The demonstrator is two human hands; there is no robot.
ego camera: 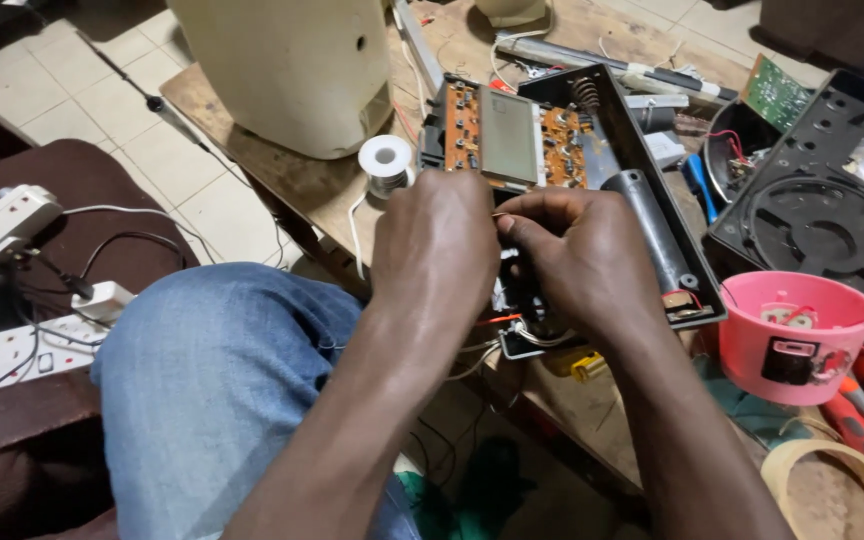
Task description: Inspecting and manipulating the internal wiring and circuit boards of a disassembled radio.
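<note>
We find the opened black plastic device casing (642,215), with orange circuit boards and a grey display panel, lying at the near edge of the worn wooden workbench (302,180). Our left hand (434,250) and right hand (577,262) are together over its near end, fingertips pinched on something thin; we cannot tell what, as the hands hide it. Red and white wires (512,332) emerge below them. A solder spool (386,162) stands just beside the left hand. A pink plastic bowl (802,335) sits near the right edge, its contents indistinct.
</note>
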